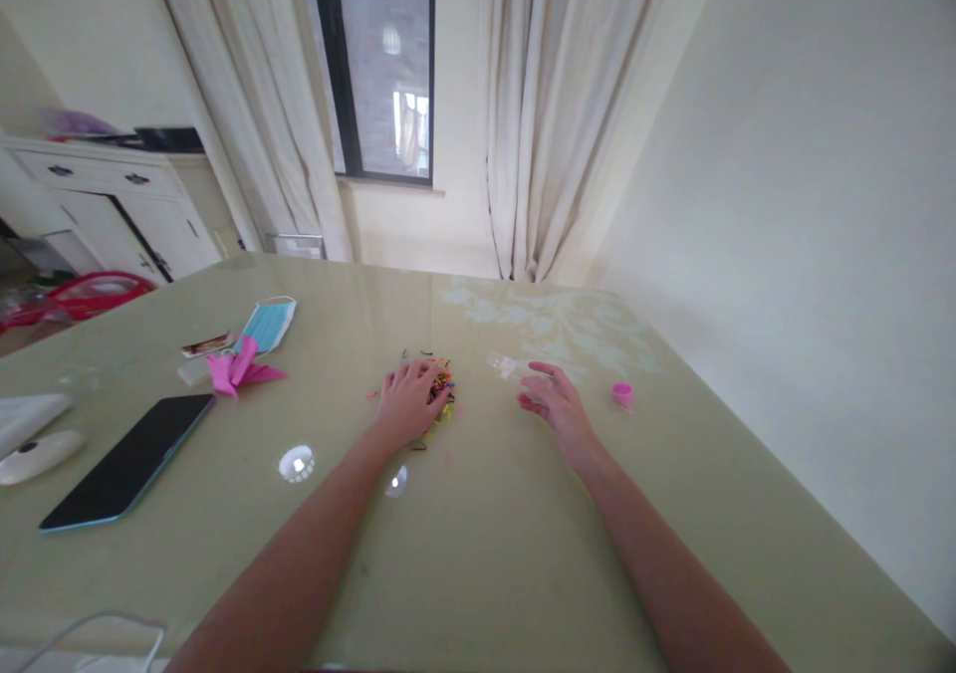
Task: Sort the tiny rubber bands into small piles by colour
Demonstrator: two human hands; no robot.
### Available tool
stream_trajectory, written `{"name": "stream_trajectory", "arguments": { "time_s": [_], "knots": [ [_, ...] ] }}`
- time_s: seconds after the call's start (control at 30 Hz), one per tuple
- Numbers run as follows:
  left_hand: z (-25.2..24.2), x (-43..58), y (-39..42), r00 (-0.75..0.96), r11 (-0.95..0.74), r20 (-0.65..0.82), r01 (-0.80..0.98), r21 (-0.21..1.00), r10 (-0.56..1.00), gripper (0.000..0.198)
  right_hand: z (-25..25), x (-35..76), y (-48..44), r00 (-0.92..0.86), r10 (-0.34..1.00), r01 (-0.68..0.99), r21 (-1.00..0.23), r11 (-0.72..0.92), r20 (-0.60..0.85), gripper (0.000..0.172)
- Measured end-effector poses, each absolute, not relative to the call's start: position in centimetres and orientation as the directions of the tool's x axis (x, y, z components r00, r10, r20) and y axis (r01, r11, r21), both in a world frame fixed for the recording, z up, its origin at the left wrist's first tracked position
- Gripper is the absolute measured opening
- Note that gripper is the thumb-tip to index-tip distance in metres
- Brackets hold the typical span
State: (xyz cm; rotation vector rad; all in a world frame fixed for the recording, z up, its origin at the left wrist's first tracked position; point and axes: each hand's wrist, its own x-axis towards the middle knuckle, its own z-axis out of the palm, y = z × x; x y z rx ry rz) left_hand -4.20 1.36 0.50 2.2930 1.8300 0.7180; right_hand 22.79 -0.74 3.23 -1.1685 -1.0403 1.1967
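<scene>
My left hand (407,404) rests palm down over a small pile of colourful elastic bands (442,386), its fingers apart. Bands in black, yellow, orange and other colours show beside the thumb and past the fingertips; the palm hides the others. To the right, my right hand (557,409) curls its fingers around one end of a small clear plastic bottle (506,365). The bottle lies nearly level, its far end pointing left toward the pile. Farther right, a small pink cap (622,394) sits on the glossy table (478,554).
On the left lie a black-screened phone (130,462), a pink folded paper piece (240,369), a blue face mask (267,326) and a white rounded device (41,456). A white cable (112,617) crosses the near left corner. A wall (807,255) borders the table's right side.
</scene>
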Motion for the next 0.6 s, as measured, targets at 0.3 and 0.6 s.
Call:
{"name": "stream_trajectory", "arguments": {
  "time_s": [0.3,0.6],
  "knots": [
    [1.3,-6.2,2.7,-0.028,-0.299,0.399,0.614,0.73,0.917,0.03,2.9,24.3,-0.2,0.117,0.988,-0.217,-0.973,-0.075,-0.102,0.041],
    [2.3,-7.6,2.9,-0.081,-0.259,0.289,0.27,0.927,0.954,0.059,3.9,27.6,0.6,0.139,0.983,-0.497,-0.867,-0.034,-0.118,0.027]
  ]
}}
